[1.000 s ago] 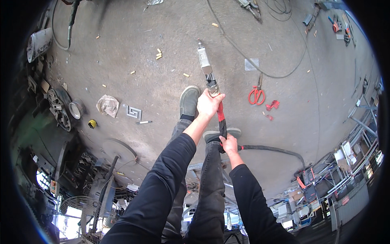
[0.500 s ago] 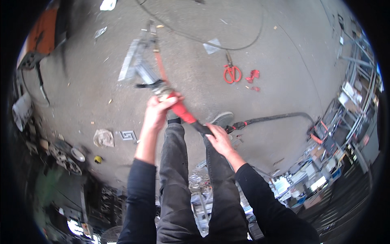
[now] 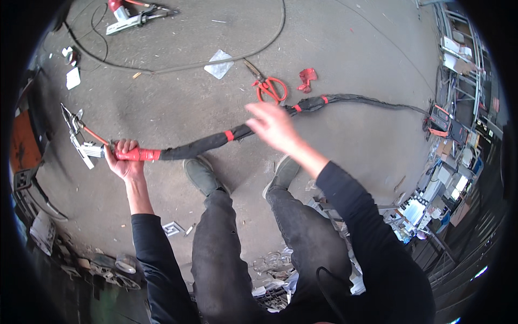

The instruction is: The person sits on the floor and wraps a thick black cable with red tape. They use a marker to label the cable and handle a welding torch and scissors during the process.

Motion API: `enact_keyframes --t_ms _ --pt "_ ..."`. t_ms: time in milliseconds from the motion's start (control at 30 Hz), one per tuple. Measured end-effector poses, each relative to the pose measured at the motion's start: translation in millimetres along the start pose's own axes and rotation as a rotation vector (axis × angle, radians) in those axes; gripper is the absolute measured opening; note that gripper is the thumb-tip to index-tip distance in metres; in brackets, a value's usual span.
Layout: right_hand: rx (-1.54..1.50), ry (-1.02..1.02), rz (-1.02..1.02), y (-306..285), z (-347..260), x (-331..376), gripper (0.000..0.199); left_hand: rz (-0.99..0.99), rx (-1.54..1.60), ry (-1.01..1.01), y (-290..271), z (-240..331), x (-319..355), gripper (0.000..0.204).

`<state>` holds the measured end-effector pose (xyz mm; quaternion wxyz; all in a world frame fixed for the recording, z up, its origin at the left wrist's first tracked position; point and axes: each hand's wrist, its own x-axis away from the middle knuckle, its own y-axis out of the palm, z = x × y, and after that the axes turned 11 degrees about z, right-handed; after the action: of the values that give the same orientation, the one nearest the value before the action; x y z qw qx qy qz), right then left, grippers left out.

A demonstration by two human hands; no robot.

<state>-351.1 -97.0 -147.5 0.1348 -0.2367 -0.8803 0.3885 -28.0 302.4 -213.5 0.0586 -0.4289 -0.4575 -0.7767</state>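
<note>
My left hand [image 3: 123,159] is shut on the red handle [image 3: 141,155] of a welding torch, held out to my left above the concrete floor. The torch's metal head [image 3: 81,143] sticks out past my fist. A black sleeved hose [image 3: 199,144] with red tape bands runs from the handle to the right. My right hand [image 3: 275,127] is blurred, fingers loosely extended over the hose, which passes under the palm; whether it grips the hose is unclear. Beyond it the hose [image 3: 367,100] trails across the floor to the right.
Red-handled snips [image 3: 267,86], a red rag [image 3: 307,78] and a pale sheet scrap [image 3: 219,63] lie on the floor ahead. Another red tool [image 3: 129,13] and a thin cable [image 3: 189,65] lie farther off. Cluttered racks [image 3: 458,65] stand right, metal parts [image 3: 116,264] lower left. My shoes [image 3: 200,174] are below.
My left hand has swung the torch from ahead of me down and out to my left. The right hand has slid along the hose, and its fingers have loosened.
</note>
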Motion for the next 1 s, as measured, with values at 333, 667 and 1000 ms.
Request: enact_keyframes --t_ms 333,667,1000 --pt "0.378 0.25 0.049 -85.2 206.1 -45.3 0.048 -0.153 -0.166 -0.047 -107.1 -7.5 -23.4 0.041" --pt "0.277 0.496 0.128 -138.3 288.6 38.5 0.036 0.196 -0.655 0.032 -129.6 11.2 -24.9 0.042" --pt "-0.034 0.239 0.264 -99.2 250.7 33.2 0.019 0.654 -1.809 0.066 -94.7 41.3 -1.1 0.084"
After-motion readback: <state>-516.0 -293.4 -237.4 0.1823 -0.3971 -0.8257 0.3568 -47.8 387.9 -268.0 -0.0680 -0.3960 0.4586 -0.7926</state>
